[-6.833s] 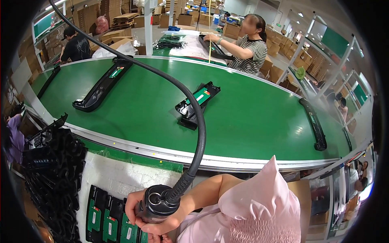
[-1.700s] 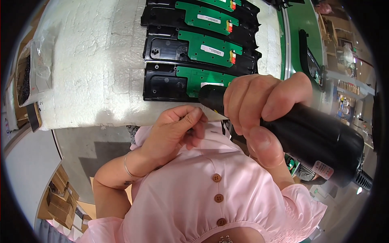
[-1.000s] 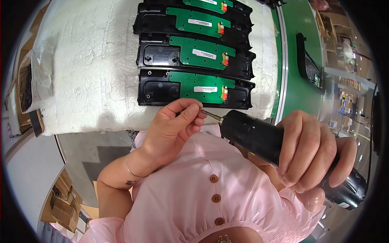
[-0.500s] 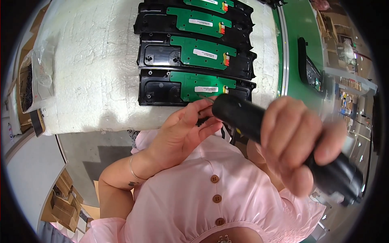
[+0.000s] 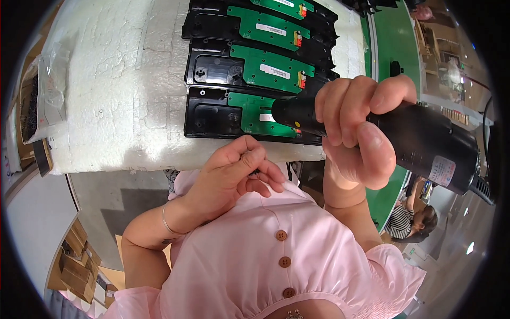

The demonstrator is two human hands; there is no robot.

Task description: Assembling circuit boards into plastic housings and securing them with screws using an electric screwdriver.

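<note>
My right hand [image 5: 361, 127] is wrapped round a black electric screwdriver [image 5: 430, 143], its cord leaving at the back end. The tool's front end is over the nearest green circuit board [image 5: 252, 117]; its bit is hidden. That board lies in a long black plastic housing [image 5: 210, 114], whose right part the tool and hand cover. Below the housing's front edge, my left hand [image 5: 239, 170] is half curled, closed on small black screws [image 5: 255, 172] that show only in part between the fingers.
Several more black housings with green boards [image 5: 273, 69] lie in a row behind, on a white foam-covered table [image 5: 117, 95]. A clear plastic bag [image 5: 50, 101] with dark contents is at the left edge. Cardboard boxes [image 5: 77, 268] stand lower left. Another person [image 5: 406, 220] is at the right.
The screwdriver has swung up and away from my left hand, over the nearest board. My left hand has drawn slightly back from the housing, still closed on the screws.
</note>
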